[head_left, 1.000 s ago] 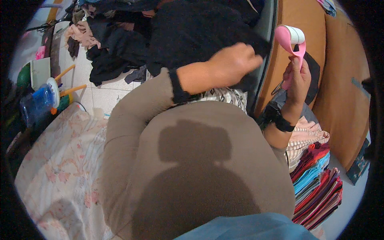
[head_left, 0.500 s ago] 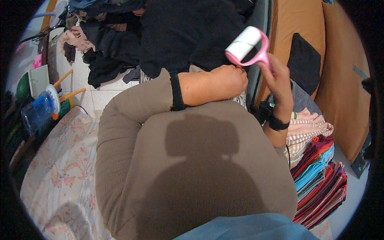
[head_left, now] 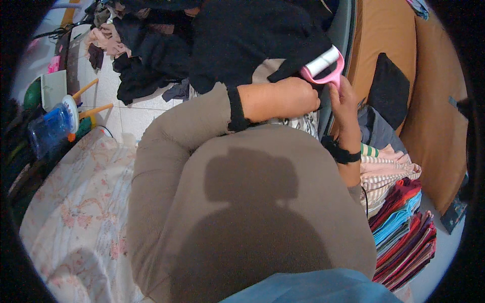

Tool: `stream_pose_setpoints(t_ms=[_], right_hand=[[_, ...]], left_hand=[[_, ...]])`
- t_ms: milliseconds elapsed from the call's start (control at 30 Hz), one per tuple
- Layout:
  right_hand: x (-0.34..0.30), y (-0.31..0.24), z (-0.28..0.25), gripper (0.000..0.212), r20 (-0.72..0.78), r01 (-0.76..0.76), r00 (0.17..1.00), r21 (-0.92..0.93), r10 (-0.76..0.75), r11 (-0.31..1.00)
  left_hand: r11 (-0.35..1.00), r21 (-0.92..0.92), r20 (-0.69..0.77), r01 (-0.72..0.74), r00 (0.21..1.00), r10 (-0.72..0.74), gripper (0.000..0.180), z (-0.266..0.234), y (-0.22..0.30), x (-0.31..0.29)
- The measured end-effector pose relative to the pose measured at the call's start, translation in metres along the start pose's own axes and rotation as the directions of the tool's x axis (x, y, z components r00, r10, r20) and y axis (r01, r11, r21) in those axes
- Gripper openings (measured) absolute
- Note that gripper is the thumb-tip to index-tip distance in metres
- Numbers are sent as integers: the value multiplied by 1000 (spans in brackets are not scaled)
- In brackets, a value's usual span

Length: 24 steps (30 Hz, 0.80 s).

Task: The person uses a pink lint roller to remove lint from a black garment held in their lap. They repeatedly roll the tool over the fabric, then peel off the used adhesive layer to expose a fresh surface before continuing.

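In my right hand (head_left: 345, 103) is a pink-handled lint roller (head_left: 323, 63) with a white roll, my fingers closed round its handle. The roll rests against or just over the right edge of a black garment (head_left: 247, 38) spread out in front of me. Just below that edge, my left hand (head_left: 300, 96) is closed, its arm bent across my body. Its fingertips are turned away, so what they grip is hidden. Black-and-white patterned cloth (head_left: 305, 121) shows beneath the left hand.
Dark clothes (head_left: 146, 65) and a pale pink cloth (head_left: 108, 39) lie at far left. To the right stand brown cushions (head_left: 384, 25), a striped cloth (head_left: 386, 169) and a stack of folded coloured cloths (head_left: 404, 237). A blue clear container (head_left: 50, 129) and floral fabric (head_left: 76, 217) are at left.
The lint roller has come down and slightly right, onto or close to the black garment's edge. My left hand has shifted slightly right and down, and the garment's lower edge has moved.
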State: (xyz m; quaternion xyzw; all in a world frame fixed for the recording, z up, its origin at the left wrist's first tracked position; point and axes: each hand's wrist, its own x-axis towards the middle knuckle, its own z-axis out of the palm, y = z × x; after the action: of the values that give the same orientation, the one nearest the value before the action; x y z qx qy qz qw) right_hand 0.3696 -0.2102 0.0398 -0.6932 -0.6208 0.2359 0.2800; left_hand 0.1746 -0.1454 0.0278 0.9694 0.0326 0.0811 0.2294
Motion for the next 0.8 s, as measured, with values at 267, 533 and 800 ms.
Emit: stream_pose_setpoints(t_ms=[267, 533, 800], right_hand=[[-37, 12, -60, 29, 89, -101, 988, -276, 130, 956], [-23, 29, -101, 23, -104, -369, 849, 586, 518, 721], [14, 5, -79, 24, -169, -203, 926, 529, 337, 824]], left_hand=[[997, 23, -121, -68, 990, 71, 10, -6, 6, -4], [987, -156, -143, -26, 990, 3, 12, -7, 2, -2], [912, -405, -218, -61, 976, -31, 25, -14, -3, 4]])
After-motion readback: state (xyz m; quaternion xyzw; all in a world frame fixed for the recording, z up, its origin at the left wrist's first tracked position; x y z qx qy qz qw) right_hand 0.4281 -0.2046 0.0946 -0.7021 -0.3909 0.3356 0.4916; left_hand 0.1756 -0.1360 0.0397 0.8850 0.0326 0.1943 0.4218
